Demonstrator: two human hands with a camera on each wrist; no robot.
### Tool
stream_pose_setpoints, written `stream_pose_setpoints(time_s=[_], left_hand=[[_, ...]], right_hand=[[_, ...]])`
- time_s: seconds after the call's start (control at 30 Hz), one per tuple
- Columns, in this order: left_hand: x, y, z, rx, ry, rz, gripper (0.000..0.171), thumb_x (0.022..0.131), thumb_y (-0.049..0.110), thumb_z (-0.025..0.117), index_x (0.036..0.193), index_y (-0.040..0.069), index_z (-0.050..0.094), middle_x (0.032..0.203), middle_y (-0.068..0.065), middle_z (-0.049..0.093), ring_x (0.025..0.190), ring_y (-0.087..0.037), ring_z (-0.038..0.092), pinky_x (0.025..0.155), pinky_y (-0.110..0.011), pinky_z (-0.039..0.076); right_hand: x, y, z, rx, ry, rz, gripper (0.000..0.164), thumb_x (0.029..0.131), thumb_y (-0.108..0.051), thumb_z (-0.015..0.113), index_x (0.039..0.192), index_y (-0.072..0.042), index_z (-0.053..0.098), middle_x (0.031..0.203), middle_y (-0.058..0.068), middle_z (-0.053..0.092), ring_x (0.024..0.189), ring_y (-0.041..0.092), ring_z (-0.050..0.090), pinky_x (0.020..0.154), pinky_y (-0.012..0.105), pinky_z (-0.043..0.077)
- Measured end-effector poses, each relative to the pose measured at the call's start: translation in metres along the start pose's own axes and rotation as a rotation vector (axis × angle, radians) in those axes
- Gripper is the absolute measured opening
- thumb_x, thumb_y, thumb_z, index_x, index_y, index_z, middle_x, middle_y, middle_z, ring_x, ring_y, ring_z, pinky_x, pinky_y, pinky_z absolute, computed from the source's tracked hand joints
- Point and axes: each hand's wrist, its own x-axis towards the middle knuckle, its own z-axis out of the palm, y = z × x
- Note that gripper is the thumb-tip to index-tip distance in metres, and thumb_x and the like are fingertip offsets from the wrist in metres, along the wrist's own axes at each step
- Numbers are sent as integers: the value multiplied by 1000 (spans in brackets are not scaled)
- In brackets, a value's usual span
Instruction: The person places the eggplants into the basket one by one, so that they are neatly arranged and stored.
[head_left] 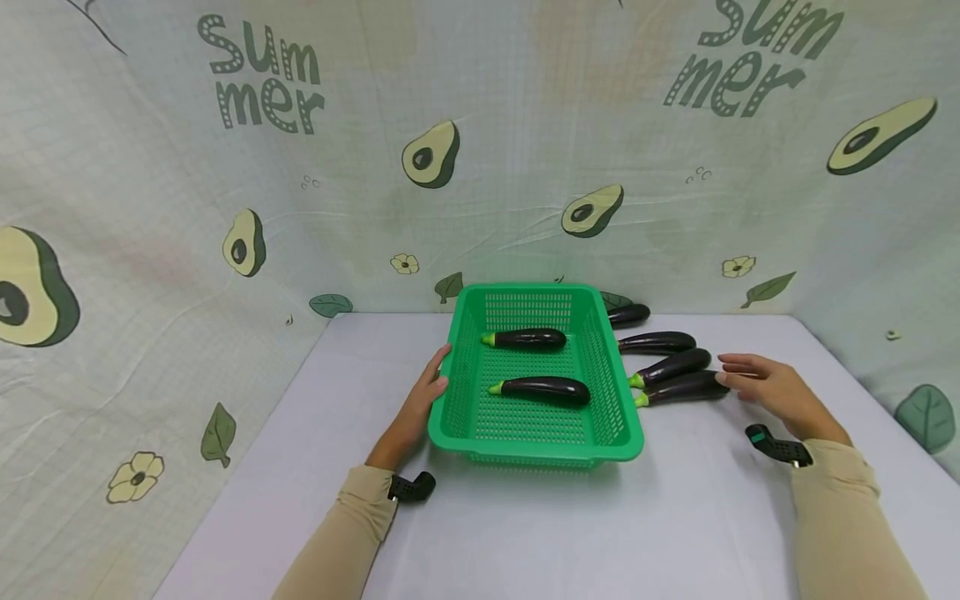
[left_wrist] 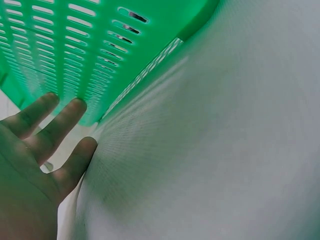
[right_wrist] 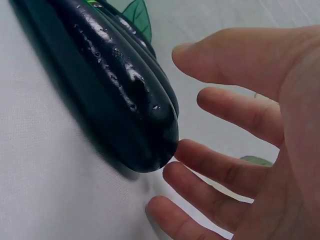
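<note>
A green plastic basket (head_left: 525, 437) with slotted walls stands mid-table in the head view. Two dark purple eggplants lie in it, an upper eggplant (head_left: 528, 339) and a lower eggplant (head_left: 551, 390), green stems to the left. My left hand (head_left: 416, 408) is at the basket's left side, its fingers straight by the slotted wall (left_wrist: 70, 55) in the left wrist view. My right hand (head_left: 776, 392) is spread beside the blunt end of the nearest loose eggplant (head_left: 686, 388), fingertips right at it. That eggplant (right_wrist: 115, 85) fills the upper left of the right wrist view.
To the right of the basket lie more eggplants: one partly behind the rim (head_left: 630, 315), another eggplant (head_left: 660, 342) below it, and a third eggplant (head_left: 675, 367) against the nearest. A printed cloth backdrop (head_left: 510, 233) rises behind the white table (head_left: 675, 517).
</note>
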Motion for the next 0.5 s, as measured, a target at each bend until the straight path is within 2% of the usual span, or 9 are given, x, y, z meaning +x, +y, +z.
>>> stream_pose_setpoints(time_s=[0.13, 0.4, 0.5], left_hand=[[1, -2, -1, 4, 0, 10, 58, 107, 28, 34, 162, 19, 16, 167, -9, 9, 149, -29, 11, 115, -57, 12], [0, -1, -1, 5, 1, 16, 59, 107, 29, 34, 163, 20, 16, 167, -9, 9, 149, -28, 11, 115, -57, 12], [0, 0, -1, 4, 1, 16, 59, 107, 28, 34, 163, 19, 15, 167, -9, 9, 149, -28, 11, 115, -57, 13]], right_hand=[[1, 2, 0, -4, -36, 2, 75, 99, -42, 63, 150, 6, 36, 146, 32, 43, 97, -7, 52, 82, 24, 51], [1, 7, 0, -38, -47, 1, 75, 97, -44, 65, 149, 3, 40, 145, 30, 46, 98, -7, 50, 79, 24, 48], [1, 7, 0, -63, -53, 6, 76, 97, -45, 65, 150, 2, 39, 145, 30, 45, 107, 5, 53, 80, 25, 47]])
